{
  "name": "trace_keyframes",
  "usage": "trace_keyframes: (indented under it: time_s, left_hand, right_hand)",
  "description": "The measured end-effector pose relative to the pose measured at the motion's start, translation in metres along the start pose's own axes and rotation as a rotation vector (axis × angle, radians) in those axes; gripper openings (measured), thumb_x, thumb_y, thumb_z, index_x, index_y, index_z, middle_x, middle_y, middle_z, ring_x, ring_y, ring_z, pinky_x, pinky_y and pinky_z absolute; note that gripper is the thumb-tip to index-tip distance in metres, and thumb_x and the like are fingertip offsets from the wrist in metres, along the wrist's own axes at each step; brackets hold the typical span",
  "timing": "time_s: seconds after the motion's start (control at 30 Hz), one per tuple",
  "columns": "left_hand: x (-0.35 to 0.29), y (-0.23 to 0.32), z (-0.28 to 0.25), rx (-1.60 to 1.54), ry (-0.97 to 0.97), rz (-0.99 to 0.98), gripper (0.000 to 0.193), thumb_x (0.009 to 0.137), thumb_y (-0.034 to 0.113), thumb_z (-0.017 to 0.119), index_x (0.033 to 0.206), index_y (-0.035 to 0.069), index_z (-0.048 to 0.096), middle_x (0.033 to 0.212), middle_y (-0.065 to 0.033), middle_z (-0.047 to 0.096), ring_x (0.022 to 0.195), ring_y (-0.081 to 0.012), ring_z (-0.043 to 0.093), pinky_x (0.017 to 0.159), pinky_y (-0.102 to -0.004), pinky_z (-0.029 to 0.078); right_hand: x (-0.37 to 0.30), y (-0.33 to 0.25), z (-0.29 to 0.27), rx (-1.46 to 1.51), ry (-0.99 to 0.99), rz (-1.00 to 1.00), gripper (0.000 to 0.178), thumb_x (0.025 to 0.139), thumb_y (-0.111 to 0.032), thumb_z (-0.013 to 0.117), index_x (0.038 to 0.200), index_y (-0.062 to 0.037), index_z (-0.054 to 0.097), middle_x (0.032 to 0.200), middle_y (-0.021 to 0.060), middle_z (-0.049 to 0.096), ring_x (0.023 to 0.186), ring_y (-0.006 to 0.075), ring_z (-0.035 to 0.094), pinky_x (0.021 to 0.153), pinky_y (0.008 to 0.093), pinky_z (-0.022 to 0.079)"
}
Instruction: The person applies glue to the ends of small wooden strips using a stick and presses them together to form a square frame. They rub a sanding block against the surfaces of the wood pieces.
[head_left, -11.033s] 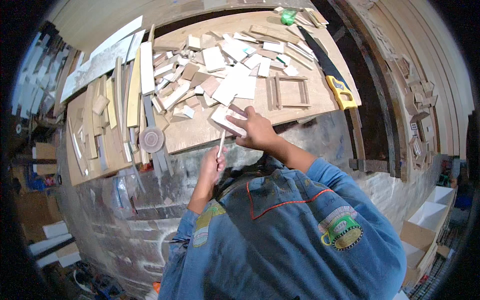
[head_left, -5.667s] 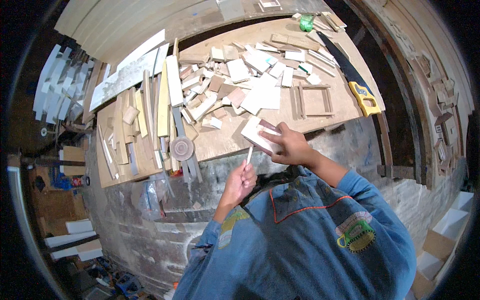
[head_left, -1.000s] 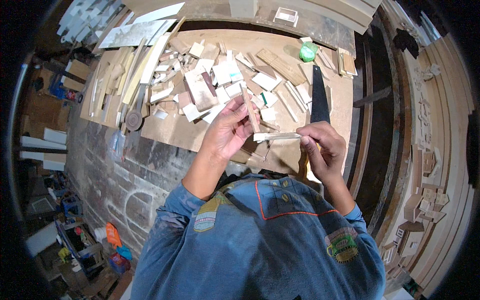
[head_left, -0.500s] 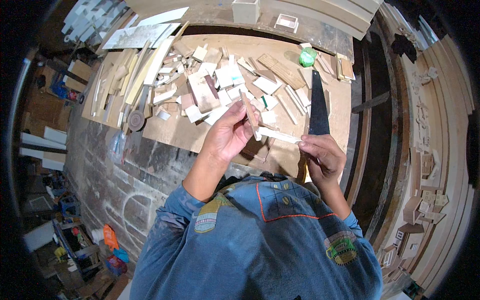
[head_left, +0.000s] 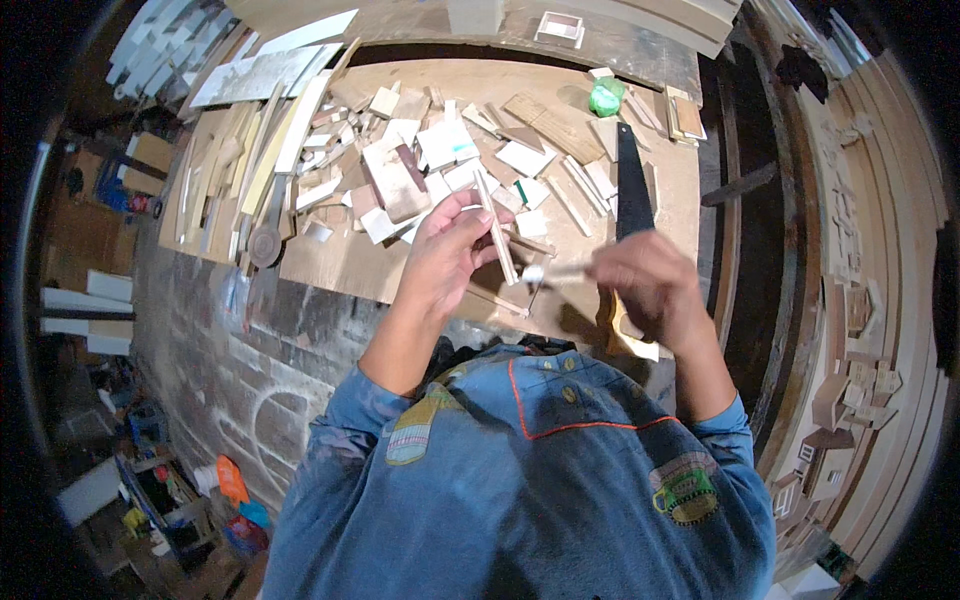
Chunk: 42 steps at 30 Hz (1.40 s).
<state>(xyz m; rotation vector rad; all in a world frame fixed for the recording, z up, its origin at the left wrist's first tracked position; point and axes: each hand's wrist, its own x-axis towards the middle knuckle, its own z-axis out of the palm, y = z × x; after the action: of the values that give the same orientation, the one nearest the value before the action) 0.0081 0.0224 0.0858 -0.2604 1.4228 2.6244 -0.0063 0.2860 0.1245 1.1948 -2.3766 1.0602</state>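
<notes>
My left hand (head_left: 447,245) is closed on a narrow wooden strip (head_left: 490,222), held upright between thumb and fingers above the workbench. My right hand (head_left: 652,285), blurred by motion, grips a slim whitish stick (head_left: 560,270); its white end is close to the lower end of the strip. What kind of tool the stick is cannot be made out. Under and beyond the right hand lies a handsaw with a black blade (head_left: 632,180) and a yellowish handle (head_left: 617,322). Many wood offcuts (head_left: 395,180) are heaped beyond my left hand.
Long wooden strips (head_left: 240,165) lie at the board's left. A green ball-like bundle (head_left: 606,97) sits far right, near stacked small panels (head_left: 685,115). A small open box (head_left: 559,30) stands at the back. Small wooden house models (head_left: 830,400) line the right side.
My right hand has risen and turned, blurring, with the whitish stick pulled slightly back from the strip. The wooden strip in my left hand has shifted a little to the left.
</notes>
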Motion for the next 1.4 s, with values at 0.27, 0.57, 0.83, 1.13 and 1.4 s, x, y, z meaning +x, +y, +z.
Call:
trace_keyframes:
  time_s: [0.27,0.57,0.83,1.13,1.4]
  left_hand:
    - [0.01,-0.032,-0.023,0.1,0.131,-0.08,0.027,0.088,0.011,0.065,0.113,0.008,0.056,0.098,-0.004,0.067,0.085,-0.0096,0.062,0.073,-0.0261,0.051]
    - [0.015,-0.046,-0.027,0.169,0.194,-0.157,0.026,0.085,0.013,0.069,0.109,0.009,0.059,0.096,-0.001,0.067,0.084,-0.0076,0.061,0.07,-0.0227,0.05]
    - [0.021,-0.104,-0.049,0.564,0.09,-0.156,0.025,0.078,0.005,0.073,0.1,-0.002,0.063,0.082,-0.0046,0.065,0.063,-0.0069,0.057,0.054,-0.0208,0.047]
    - [0.033,-0.117,-0.047,0.829,0.027,-0.163,0.026,0.071,0.011,0.078,0.09,-0.004,0.068,0.074,-0.0077,0.068,0.064,-0.0093,0.059,0.059,-0.0256,0.049]
    - [0.04,-0.112,-0.043,0.94,-0.059,-0.185,0.024,0.072,0.014,0.078,0.089,-0.001,0.07,0.075,-0.0083,0.069,0.064,-0.0106,0.06,0.061,-0.027,0.049]
  right_hand:
    - [0.062,0.155,-0.013,-0.514,0.465,0.346,0.014,0.081,-0.012,0.063,0.093,-0.012,0.071,0.088,0.0105,0.066,0.08,0.0313,0.064,0.071,0.0392,0.051]
    - [0.139,0.263,0.028,-0.822,-0.013,0.301,0.021,0.083,-0.015,0.06,0.1,-0.0148,0.07,0.103,0.0108,0.065,0.094,0.0335,0.062,0.078,0.0438,0.051]
    - [0.124,0.202,0.036,-0.395,0.272,0.362,0.031,0.073,-0.011,0.068,0.104,-0.0102,0.069,0.127,0.0196,0.053,0.113,0.0379,0.053,0.096,0.0432,0.043]
    - [0.045,0.175,0.01,-0.428,0.427,0.346,0.026,0.079,-0.018,0.07,0.105,-0.0159,0.07,0.124,0.0127,0.057,0.115,0.031,0.054,0.096,0.041,0.044]
    - [-0.015,0.168,-0.008,-0.388,0.552,0.47,0.025,0.079,-0.024,0.072,0.104,-0.0209,0.072,0.123,0.008,0.06,0.114,0.0263,0.056,0.096,0.0372,0.044]
